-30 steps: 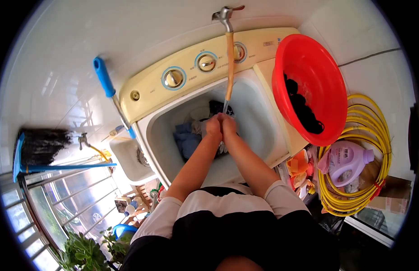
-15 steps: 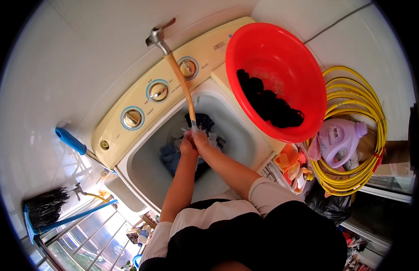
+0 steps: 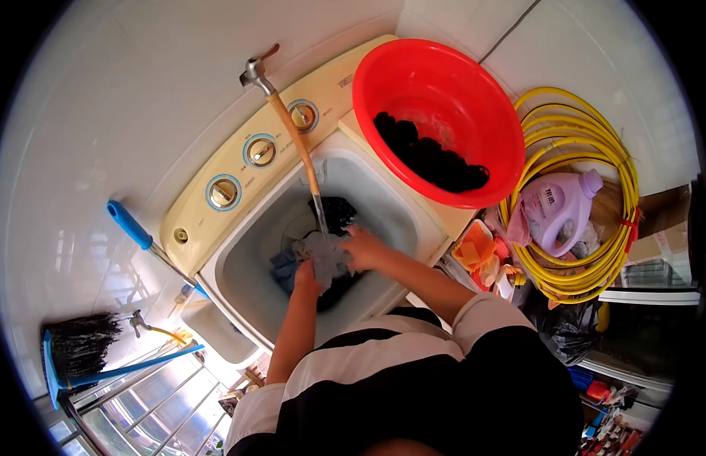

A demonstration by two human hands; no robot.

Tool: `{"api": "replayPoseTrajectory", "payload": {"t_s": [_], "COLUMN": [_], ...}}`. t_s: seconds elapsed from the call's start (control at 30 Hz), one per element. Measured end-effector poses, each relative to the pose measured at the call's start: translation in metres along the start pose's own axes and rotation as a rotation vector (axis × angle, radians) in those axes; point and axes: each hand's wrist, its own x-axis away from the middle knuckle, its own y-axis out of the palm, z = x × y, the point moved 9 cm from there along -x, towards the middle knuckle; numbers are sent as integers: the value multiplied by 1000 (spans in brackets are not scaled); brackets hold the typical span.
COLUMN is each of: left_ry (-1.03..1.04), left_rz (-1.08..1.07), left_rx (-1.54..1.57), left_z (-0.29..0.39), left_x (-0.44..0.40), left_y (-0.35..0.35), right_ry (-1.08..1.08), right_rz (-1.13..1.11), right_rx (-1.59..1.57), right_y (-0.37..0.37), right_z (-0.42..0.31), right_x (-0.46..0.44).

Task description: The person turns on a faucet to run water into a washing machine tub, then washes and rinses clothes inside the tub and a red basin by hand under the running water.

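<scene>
A light grey cloth (image 3: 322, 252) stretches between my two hands, inside the washing machine tub (image 3: 242, 262). My left hand (image 3: 307, 278) grips its lower left side, fingers closed. My right hand (image 3: 362, 249) holds the right side, its fingers partly hidden by the cloth. Water runs onto the cloth from an orange-tan hose (image 3: 296, 140) fitted on the metal tap (image 3: 255, 72). Dark cloth (image 3: 336, 213) lies behind it in the tub, and blue cloth (image 3: 284, 267) sits to the left.
A red basin (image 3: 474, 106) with black clothes (image 3: 429, 156) rests on the machine's right side. Beyond it are a coiled yellow hose (image 3: 630, 182) and a purple detergent bottle (image 3: 554, 205). Knobs line the cream control panel (image 3: 201, 171). A broom (image 3: 75, 346) stands left.
My hands have moved apart from close together under the hose, and the grey cloth is now spread between them. The view has shifted slightly, moving the basin left in frame.
</scene>
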Motion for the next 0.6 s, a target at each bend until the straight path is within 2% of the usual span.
{"api": "replayPoseTrajectory", "payload": {"t_s": [0.07, 0.13, 0.2, 0.27, 0.33, 0.4, 0.43, 0.5, 0.53, 0.6], "left_ry": [-56, -111, -166, 66, 87, 111, 125, 143, 144, 147], "left_rz": [-245, -207, -169, 205, 223, 232, 163, 93, 92, 83], "left_rx": [-17, -81, -144, -273, -268, -269, -214, -157, -152, -144], "left_z": [-9, -8, -9, 19, 27, 32, 32, 33, 33, 34], "left_x": [0, -28, -29, -7, 15, 27, 29, 33, 32, 37], "left_y": [-3, -38, -53, -71, -70, -71, -68, -67, -68, -69], "right_ry": [-193, -254, -383, -330, -210, -111, -114, 104, 102, 102], "right_rz": [24, 273, 677, 940, 1067, 1157, 1154, 816, 819, 618], "right_rx": [-300, -425, -272, -124, 147, 268, 268, 41, 44, 240], "right_y": [-17, -95, -171, -215, -253, -267, -266, -241, -236, -219], "right_z": [-3, -16, -33, -27, -29, -13, -2, 49, 52, 50], "right_x": [13, 55, 105, 140, 167, 172, 171, 143, 144, 134]}}
